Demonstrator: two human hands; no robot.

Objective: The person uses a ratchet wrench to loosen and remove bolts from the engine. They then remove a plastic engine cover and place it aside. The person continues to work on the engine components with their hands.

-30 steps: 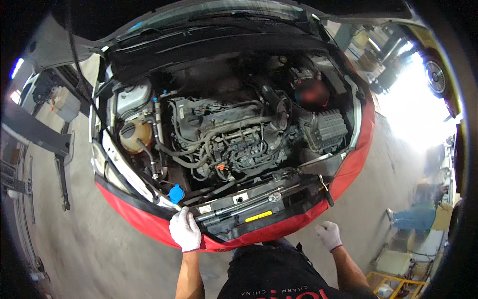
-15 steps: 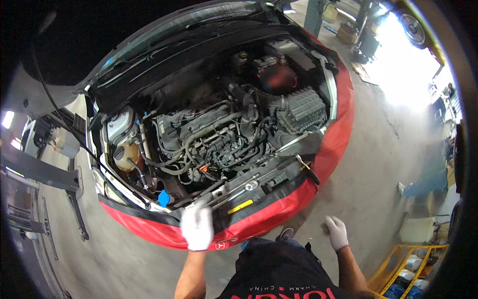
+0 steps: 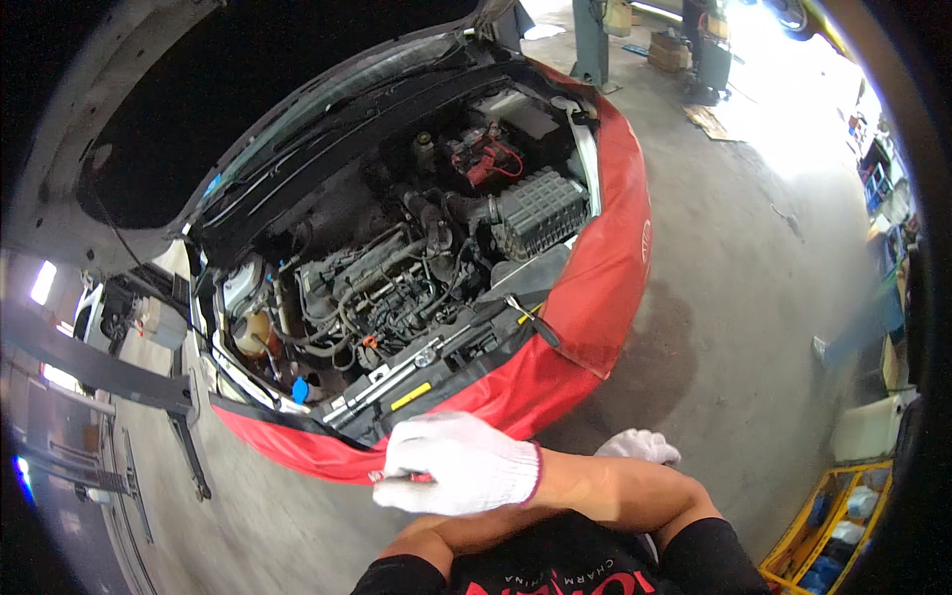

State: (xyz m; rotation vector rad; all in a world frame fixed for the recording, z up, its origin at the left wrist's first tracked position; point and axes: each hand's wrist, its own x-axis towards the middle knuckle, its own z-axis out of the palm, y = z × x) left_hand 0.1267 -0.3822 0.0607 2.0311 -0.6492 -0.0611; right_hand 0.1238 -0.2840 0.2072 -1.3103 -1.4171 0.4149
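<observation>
Crossed forearms bring my right hand (image 3: 451,461) to the lower middle, before the red fender cover (image 3: 585,327), and my left hand (image 3: 635,446) to the right, partly behind my right forearm. Both wear white gloves with curled fingers; what they hold, if anything, is hidden. Beyond them, the open engine bay (image 3: 377,288) shows a black air-filter box (image 3: 540,213), red battery cable (image 3: 491,164) and blue reservoir cap (image 3: 299,389). Metal tools (image 3: 347,395) lie along its front edge, and another slim tool (image 3: 526,312) rests near the cover.
The raised bonnet (image 3: 129,129) arches at upper left. A lift arm (image 3: 119,372) and column (image 3: 592,45) flank the car. A yellow trolley (image 3: 798,550) with containers and a pale bin (image 3: 868,426) stand at lower right. A blurred shape like a leg (image 3: 843,337) is at right.
My hands have moved from either side into crossed positions, my right going left and my left rightward behind it. The view has turned rightward, and the red battery cable now shows clearly.
</observation>
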